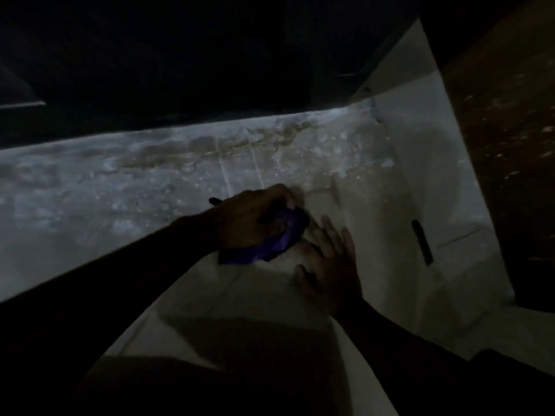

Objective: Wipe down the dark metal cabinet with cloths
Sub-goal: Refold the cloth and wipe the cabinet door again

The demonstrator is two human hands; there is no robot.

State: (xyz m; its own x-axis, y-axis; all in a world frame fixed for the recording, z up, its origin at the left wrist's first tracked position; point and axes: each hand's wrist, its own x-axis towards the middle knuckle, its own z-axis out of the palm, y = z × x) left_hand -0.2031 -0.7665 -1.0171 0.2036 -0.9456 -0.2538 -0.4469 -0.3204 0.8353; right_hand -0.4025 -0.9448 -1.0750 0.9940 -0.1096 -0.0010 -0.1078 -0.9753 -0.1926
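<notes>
**Site note: cloth in hand, below the cabinet front**

Lighting is poor and the view is blurring at the edges, so findings are limited.

My left hand (249, 220) is gripping a crumpled purple cloth (285, 235). The fingers are curling over the top of it, and loose folds are spilling out beneath the palm and towards the wrist. I am holding the cloth down against the pale stained floor (120, 187), not against the cabinet. A small dark tip is showing just behind the knuckles of this hand; I cannot tell what it is.

My right hand (330, 265) is lying flat on the same pale floor just beside the cloth. Its fingers are straight, slightly spread, and holding nothing. Whether its fingertips are touching the cloth cannot be determined.

The dark metal cabinet (180, 70) is filling the upper part of the view as a near-black mass. Its lower edge is meeting the floor, well apart from both hands. The grime on the floor is running heaviest in a brownish band along that edge.

To the right, a narrow dark slot (422, 241) is sitting in a pale panel, and beyond it a brown speckled surface (504, 130) is showing.
</notes>
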